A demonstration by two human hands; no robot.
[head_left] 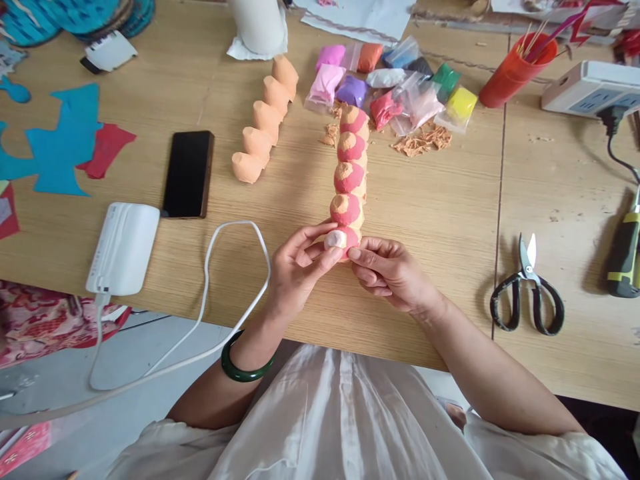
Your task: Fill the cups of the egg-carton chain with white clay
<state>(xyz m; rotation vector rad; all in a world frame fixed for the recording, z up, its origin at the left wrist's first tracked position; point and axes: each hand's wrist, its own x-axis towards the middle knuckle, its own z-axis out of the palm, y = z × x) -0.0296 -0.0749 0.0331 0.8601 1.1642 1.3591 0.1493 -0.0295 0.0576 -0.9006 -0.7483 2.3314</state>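
Between my hands is a strip of egg-carton cups [349, 179], orange and partly covered with pink clay, pointing away from me. A lump of white clay [335, 239] caps the nearest cup. My left hand [306, 262] is closed around that end from the left, thumb beside the white lump. From the right, my right hand [383, 267] pinches the edge of the same end, thumb on the pink clay. A second egg-carton strip [267, 119], plain orange, lies to the left on the table [430, 213].
Bags of coloured clay [353, 90] and orange shreds [423, 140] lie beyond the strip. Scissors [527, 287] are at right, near a red cup [517, 70] and a power strip [593, 87]. At left are a phone [188, 173] and a power bank [123, 248] with a looping white cable [206, 280].
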